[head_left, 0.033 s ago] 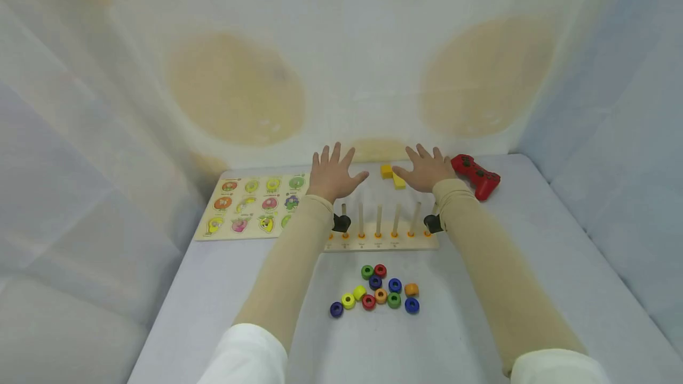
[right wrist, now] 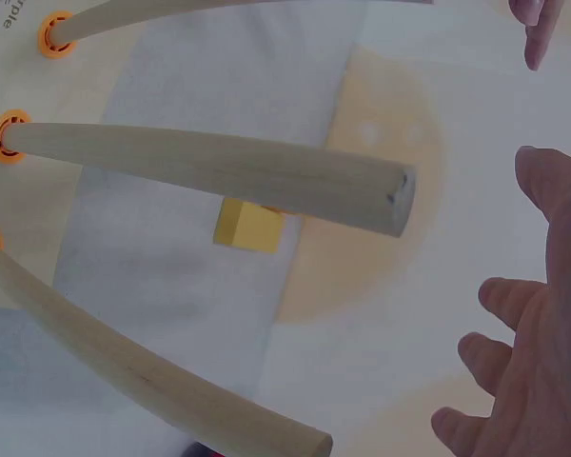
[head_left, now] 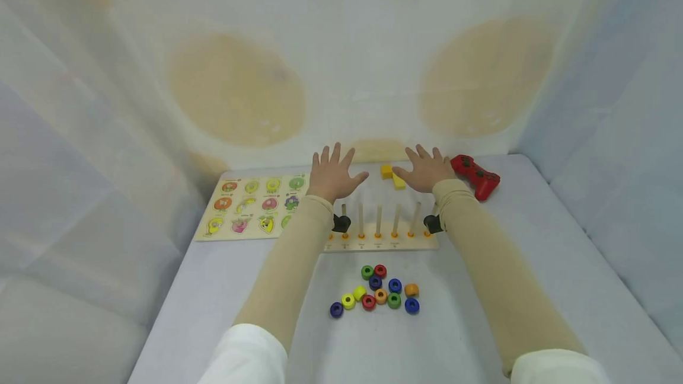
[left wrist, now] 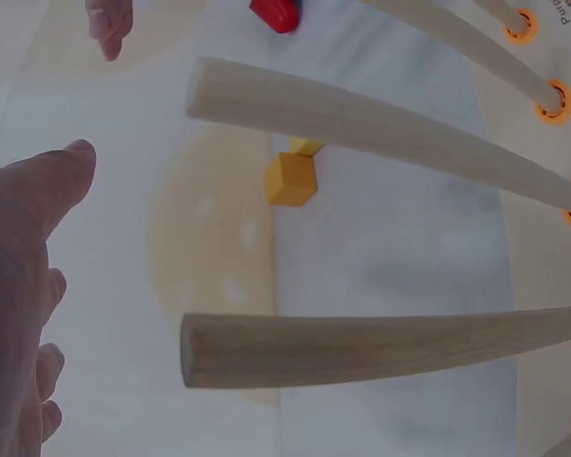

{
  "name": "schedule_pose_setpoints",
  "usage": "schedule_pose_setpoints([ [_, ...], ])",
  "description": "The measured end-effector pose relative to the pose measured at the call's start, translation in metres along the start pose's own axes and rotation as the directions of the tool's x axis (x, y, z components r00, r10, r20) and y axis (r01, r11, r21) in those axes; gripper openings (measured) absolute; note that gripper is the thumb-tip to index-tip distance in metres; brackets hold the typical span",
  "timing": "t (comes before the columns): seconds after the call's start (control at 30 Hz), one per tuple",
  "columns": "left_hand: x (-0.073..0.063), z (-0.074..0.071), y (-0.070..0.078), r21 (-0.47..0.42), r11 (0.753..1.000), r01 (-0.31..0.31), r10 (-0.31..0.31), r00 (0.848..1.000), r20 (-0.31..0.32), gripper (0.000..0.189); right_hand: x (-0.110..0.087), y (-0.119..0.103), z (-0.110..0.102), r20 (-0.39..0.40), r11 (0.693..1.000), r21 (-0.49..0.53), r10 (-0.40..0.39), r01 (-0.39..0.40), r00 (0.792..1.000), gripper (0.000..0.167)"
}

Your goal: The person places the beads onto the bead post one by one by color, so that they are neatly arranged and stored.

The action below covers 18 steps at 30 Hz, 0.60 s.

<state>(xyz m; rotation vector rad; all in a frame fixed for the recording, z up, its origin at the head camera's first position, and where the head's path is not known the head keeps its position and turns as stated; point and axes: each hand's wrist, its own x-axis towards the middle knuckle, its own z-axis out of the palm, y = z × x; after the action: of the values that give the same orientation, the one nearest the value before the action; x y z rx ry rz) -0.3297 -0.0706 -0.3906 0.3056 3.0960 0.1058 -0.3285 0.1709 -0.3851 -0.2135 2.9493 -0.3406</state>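
Two hands: the left hand (head_left: 332,175) and the right hand (head_left: 427,169) lie flat and spread on the far part of the table (head_left: 533,265), fingers straight, grasping nothing.

Left hand: released, palm down; the wrist view shows the thumb (left wrist: 52,181) extended and clear of any object.

Right hand: released, palm down; its fingers (right wrist: 500,305) hang loose above the cloth.

Between the hands: two yellow blocks (head_left: 392,175), just beside the right thumb, a little farther from the left hand.

Block handling: judged light, rigid and hard-edged, probably wood, not fragile; the flat opposing faces offer the best purchase for a thumb-and-finger pinch.

Beyond the right hand: a red game controller (head_left: 476,175), close to the little finger; whether it touches cannot be told.

Under the wrists: a peg board (head_left: 381,243) with upright wooden pegs (head_left: 378,220), all bare, each set in an orange collar.

Peg handling: judged stiff and fixed; the base is flat and likely to slide if pushed.

Outside the left hand: a fruit puzzle board (head_left: 251,205), lying flat, its near corner hidden by the left sleeve.

Nearer the body than the pegs: a loose cluster of coloured rings (head_left: 379,291), well apart from both hands.

Ring handling: judged small, light, smooth and prone to roll; best pinched across the outer rim.
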Motion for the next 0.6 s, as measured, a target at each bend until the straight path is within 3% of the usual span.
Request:
schedule_pose_setpoints([
  [0.27, 0.006, -0.001, -0.010, -0.004, 1.000, 0.011, -0.011, 1.000, -0.007, 0.080, -0.003, 0.000, -0.008, -0.031, 0.999, 0.043, -0.008, 0.009, 0.999, 0.083],
  [0.43, 0.004, 0.000, -0.030, -0.072, 0.997, 0.019, -0.017, 1.000, 0.022, 0.081, -0.014, -0.007, -0.002, -0.153, 0.991, 0.080, -0.097, 0.110, 0.984, 0.073],
  [0.53, -0.008, 0.009, -0.048, -0.196, 0.980, 0.040, -0.033, 0.999, 0.041, 0.078, -0.033, -0.018, 0.014, -0.276, 0.968, 0.107, -0.191, 0.228, 0.942, 0.062],
  [0.6, -0.021, 0.019, -0.058, -0.313, 0.947, 0.073, -0.062, 0.997, 0.044, 0.072, -0.053, -0.024, 0.031, -0.388, 0.932, 0.122, -0.273, 0.343, 0.880, 0.052],
])
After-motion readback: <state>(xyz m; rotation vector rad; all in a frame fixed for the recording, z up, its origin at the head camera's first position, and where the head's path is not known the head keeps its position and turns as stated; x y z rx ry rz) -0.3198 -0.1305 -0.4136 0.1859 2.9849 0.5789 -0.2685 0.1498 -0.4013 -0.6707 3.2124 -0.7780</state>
